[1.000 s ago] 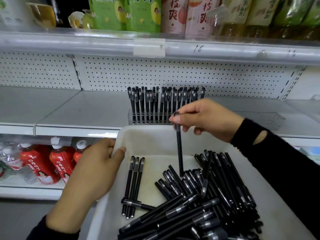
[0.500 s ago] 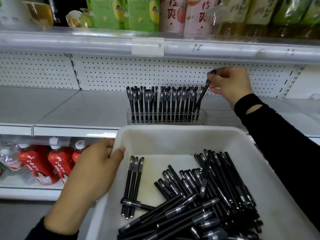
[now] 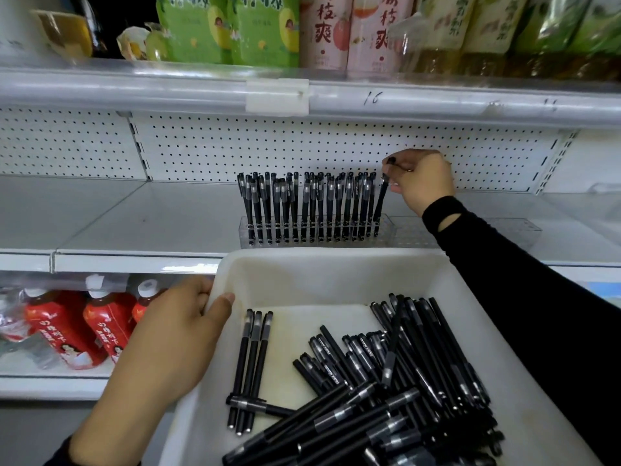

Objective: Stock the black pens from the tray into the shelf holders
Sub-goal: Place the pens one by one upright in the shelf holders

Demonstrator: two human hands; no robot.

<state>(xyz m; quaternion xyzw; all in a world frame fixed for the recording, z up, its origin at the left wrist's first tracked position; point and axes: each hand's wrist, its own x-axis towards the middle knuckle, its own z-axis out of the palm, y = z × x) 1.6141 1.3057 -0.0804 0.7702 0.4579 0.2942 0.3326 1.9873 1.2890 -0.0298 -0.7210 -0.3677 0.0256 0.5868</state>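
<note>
Pens [image 3: 386,381] lie heaped in the right half of the tray [image 3: 336,260], with three more side by side at its left. The left hand [image 3: 174,341] grips the tray's left rim, thumb inside. Beyond, the right hand [image 3: 421,179] has carried one pen [image 3: 380,206] up from the tray and lowered it into the clear holder [image 3: 312,242] on the shelf [image 3: 151,223]. The pen now stands slightly tilted at the row's right end, its cap pinched between fingertips. That holder looks nearly full. The neighbouring holder [image 3: 470,232] to the right appears empty, so room remains there. The upper shelf [image 3: 134,89] overhangs well above the caps.
</note>
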